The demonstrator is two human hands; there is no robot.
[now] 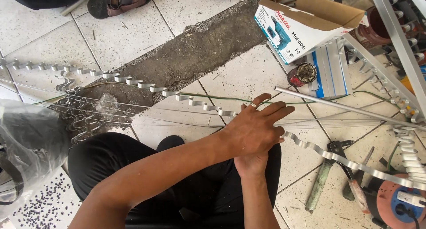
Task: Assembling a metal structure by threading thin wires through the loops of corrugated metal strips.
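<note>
A long wavy strip of silver metal (133, 82) runs across the tiled floor from the far left to the lower right. My left hand (257, 128), with a ring on one finger, lies over the strip at the centre, fingers stretched out together and pressing on it. My right hand (252, 163) reaches up from below and sits under the left hand; its fingers are hidden. Past the hands the strip goes on toward the right (337, 158). My legs in black trousers (133, 167) are folded beneath both arms.
A cardboard power-tool box (306, 25) and a rusty can (304, 73) stand at the upper right. A straight metal rod (346, 107), pliers (330, 167), an orange cable reel (395, 202), a plastic bag (26, 140) and bundled wavy strips (75, 116) surround me.
</note>
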